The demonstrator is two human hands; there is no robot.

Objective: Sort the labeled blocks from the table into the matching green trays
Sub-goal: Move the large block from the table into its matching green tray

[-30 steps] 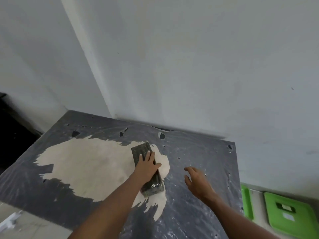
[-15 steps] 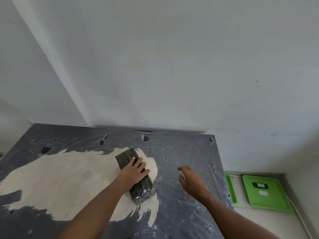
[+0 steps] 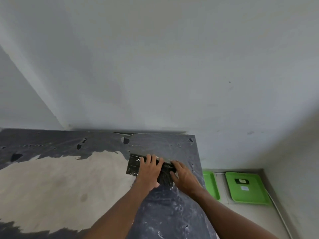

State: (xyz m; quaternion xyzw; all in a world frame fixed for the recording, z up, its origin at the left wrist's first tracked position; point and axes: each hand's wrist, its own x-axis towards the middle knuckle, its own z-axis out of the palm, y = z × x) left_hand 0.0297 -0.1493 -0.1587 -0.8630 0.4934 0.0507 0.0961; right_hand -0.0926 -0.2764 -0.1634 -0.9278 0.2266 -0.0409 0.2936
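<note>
Table (image 3: pixel 51 140): dark grey film covering, glossy, wrinkled, with small holes and torn patches. A large worn area (image 3: pixel 60 178) shows a pale beige, matt underlayer that looks like bare board. Block (image 3: pixel 133 165): dark, wrapped in shiny clear plastic, crinkled, catching highlights. Green trays (image 3: pixel 248 195): smooth moulded plastic, slight sheen. Wall (image 3: pixel 172 66): painted, matt, faintly scuffed.

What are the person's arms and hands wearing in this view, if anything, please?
Nothing shows: the left hand and right hand are bare, without gloves, rings or watch, and both forearms are bare up to the frame edge, with no sleeve in view.
</note>
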